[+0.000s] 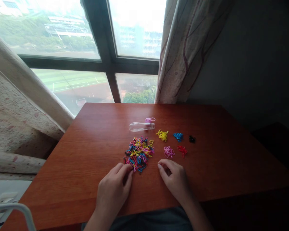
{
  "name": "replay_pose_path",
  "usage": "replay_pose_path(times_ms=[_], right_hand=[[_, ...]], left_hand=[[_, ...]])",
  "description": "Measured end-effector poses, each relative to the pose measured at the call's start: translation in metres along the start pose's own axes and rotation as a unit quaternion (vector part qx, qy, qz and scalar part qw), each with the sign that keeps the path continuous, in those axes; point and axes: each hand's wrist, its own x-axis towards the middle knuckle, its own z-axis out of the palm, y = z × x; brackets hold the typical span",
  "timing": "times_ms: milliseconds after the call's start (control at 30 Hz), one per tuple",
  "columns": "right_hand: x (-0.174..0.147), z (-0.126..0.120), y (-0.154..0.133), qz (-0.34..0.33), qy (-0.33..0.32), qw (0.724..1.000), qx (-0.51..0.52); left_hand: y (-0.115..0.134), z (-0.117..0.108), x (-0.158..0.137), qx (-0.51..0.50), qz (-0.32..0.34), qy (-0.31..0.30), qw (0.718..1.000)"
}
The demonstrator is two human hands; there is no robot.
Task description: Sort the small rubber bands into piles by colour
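Table (86, 150): mixed bands (139, 151) before hands (114, 186) (175, 179)

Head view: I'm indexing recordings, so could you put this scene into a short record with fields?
Surface: reddish-brown table by a window
Left hand: fingertips at the near edge of the mixed pile; grip unclear
Right hand: fingertips together or nearly so, just short of the pink pile; contents unclear
Mixed pile: small loops in several colours
Single-colour piles: pink pile and red pile nearer; yellow pile, blue pile and black pile farther
Container: clear bottle, lying on its side
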Motion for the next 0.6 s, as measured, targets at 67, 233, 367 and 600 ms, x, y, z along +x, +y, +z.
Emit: replay_pose_path(times_ms=[67, 233, 367, 600], right_hand=[[0.0004, 0.0004, 0.0003, 0.0, 0.002, 1.0, -0.004], [0.0008, 0.0011, 0.0018, -0.008, 0.0, 1.0, -0.015], [0.0011, 0.0007, -0.0001, -0.012, -0.009, 0.999, -0.035], [0.0019, 0.0009, -0.0015, -0.015, -0.018, 0.998, -0.05]], left_hand=[[0.0002, 0.0003, -0.0006, 0.0, 0.003, 0.001, 1.0], [0.0002, -0.0002, -0.0017, -0.005, 0.013, 0.007, 1.0], [-0.0001, -0.0027, -0.0015, -0.027, 0.048, 0.007, 0.998], [-0.0021, -0.0027, -0.0022, -0.094, 0.069, -0.012, 0.993]])
